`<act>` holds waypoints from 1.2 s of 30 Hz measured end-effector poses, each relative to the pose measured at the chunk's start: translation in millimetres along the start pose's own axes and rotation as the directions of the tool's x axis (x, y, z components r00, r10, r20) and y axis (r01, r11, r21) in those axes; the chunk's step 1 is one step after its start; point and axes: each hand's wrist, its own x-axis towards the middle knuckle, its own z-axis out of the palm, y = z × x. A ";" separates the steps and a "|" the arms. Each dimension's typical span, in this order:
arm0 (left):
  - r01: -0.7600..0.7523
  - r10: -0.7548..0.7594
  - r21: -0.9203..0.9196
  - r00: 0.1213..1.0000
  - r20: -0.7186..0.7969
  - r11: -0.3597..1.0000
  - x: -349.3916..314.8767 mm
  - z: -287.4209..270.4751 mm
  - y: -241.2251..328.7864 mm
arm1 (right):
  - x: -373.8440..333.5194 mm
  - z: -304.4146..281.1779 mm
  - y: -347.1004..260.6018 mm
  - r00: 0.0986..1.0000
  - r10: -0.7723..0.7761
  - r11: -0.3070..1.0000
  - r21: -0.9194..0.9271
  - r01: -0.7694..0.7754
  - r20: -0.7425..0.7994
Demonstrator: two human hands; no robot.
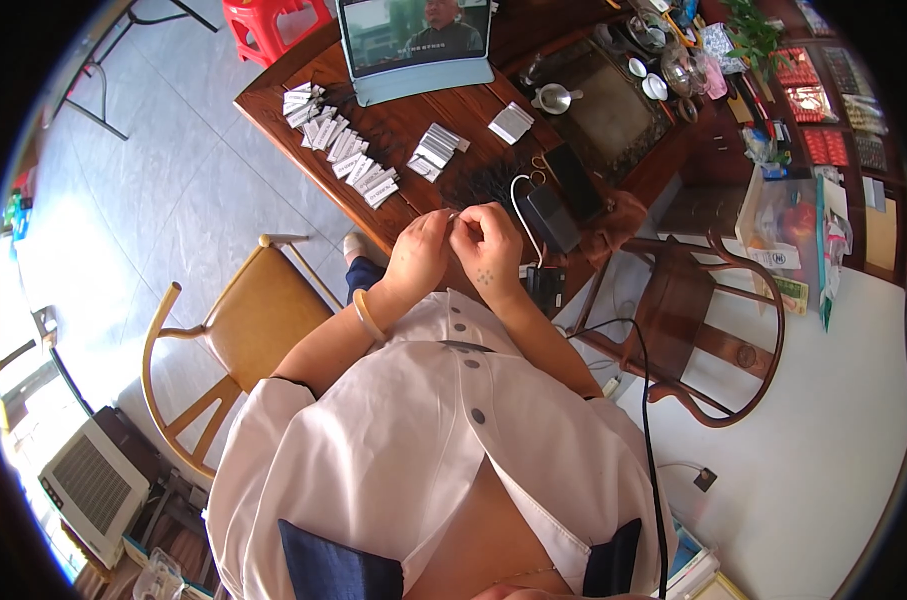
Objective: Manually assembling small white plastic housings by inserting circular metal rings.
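My left hand (418,256) and my right hand (487,250) meet over the near edge of a brown wooden table (443,105). The fingers of both are pinched close together at the tips. Something tiny shows between them, too small to name. Just beyond my hands lies a tangle of thin black strands (481,184). Farther left, a long heap of small white printed tags (338,145) covers the tabletop. Two neater stacks lie to its right: one grey-white stack (437,150) and another small stack (511,123).
A tablet (416,40) stands at the back. Right of my hands are a black power bank (550,218) with a white cable, a dark phone (573,180) and scissors (539,170). Beyond sits a tea tray (613,130). Chairs flank me: yellow (263,310), dark wooden (673,295).
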 end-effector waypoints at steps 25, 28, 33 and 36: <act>-0.238 0.235 0.127 0.971 0.032 0.963 7.6 -11.3 -7.3 | -10.3 -9.7 2.8 0.890 0.333 0.890 0.207 -0.405 0.310; -0.198 0.199 -0.015 0.979 0.041 0.980 11.6 -18.3 -4.4 | -3.7 -19.1 4.2 0.928 0.222 0.961 0.092 -0.260 0.298; 0.141 -0.037 -0.255 0.926 0.376 0.957 13.1 -36.9 4.6 | -0.6 -27.5 24.9 0.851 0.327 0.753 0.431 -0.498 0.412; 0.246 -0.069 -0.296 0.863 0.500 0.923 10.1 -39.3 6.3 | 11.3 -34.6 4.7 0.678 0.408 0.478 0.490 -0.729 0.611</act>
